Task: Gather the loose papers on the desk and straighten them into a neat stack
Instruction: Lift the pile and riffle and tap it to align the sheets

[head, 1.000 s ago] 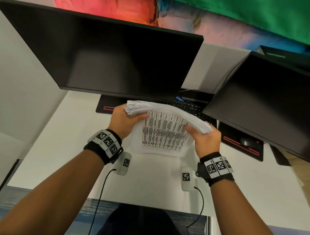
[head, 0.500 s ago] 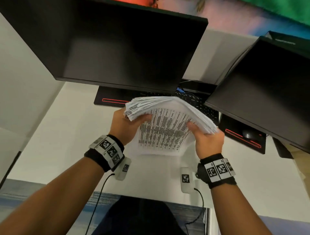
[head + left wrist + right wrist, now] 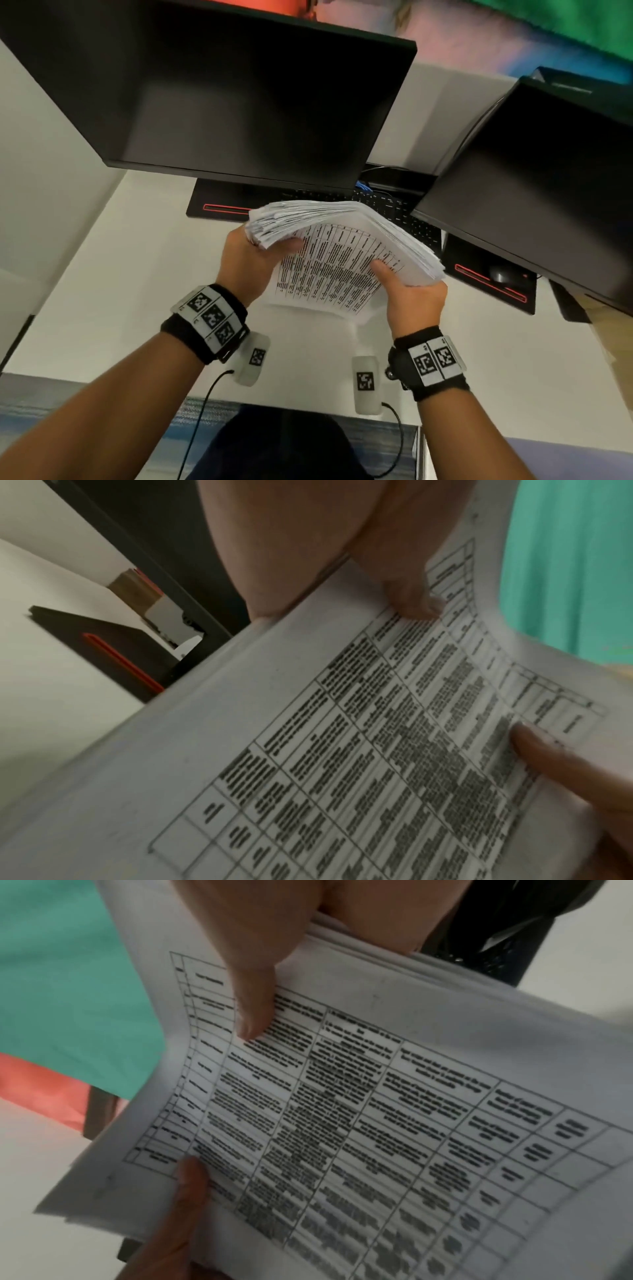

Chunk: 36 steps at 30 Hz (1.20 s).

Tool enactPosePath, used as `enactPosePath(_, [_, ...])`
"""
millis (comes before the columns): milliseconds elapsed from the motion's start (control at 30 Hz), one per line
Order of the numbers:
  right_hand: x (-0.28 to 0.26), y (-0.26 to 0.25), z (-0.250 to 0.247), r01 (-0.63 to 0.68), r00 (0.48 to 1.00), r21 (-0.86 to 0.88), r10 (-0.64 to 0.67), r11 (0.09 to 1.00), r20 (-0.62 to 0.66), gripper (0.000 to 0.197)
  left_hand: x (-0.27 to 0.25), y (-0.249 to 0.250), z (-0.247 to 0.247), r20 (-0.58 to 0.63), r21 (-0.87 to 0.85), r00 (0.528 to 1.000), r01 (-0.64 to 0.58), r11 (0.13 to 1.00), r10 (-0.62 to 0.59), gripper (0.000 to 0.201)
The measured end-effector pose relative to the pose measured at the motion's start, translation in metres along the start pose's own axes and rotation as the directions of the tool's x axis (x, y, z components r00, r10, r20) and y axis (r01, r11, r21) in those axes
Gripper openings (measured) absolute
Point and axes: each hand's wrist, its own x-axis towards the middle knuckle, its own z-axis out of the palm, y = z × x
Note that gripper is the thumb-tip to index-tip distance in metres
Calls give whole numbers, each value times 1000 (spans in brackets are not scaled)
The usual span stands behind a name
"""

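Head view has my left hand (image 3: 251, 263) and right hand (image 3: 412, 301) each grasping an end of the papers (image 3: 342, 253), lifted higher above the desk (image 3: 120, 274) than before; edges still fanned, so squaring remains.

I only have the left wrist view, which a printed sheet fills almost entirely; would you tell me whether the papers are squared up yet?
Observer: Not yet. It is a thick stack of papers, and its upper edges are fanned and uneven, most of all near the left hand.
Operator: Thank you. How does the other hand hold it?
Observer: The right hand grips the stack's right corner, with the thumb on the printed face.
Operator: Is anything on the desk to the right?
Observer: Yes, a mouse sits on a red-trimmed mat, partly under the right monitor.
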Motion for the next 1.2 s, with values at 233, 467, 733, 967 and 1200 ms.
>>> enactPosePath(233, [8,-1,-11,142,990,-88,-140,986,23,55,-2,-30,-16,183,-54,982,63,997,-53,76])
enactPosePath(467, [18,-8,-2,56,998,3,-56,998,24,41,9,-21,-9,210,143,978,-24,989,-7,40])
enactPosePath(733, [29,-45,-14,165,986,-382,-159,909,47,35,33,23,-27,109,246,989,-124,961,100,32])
enactPosePath(967, [34,-86,45,536,840,-662,-250,524,482,49,46,51,-22,368,552,884,-458,697,289,19])
enactPosePath(1200, [47,-64,15,374,914,-479,-227,794,337,18,31,9,-55,71,613,996,-92,785,62,94])
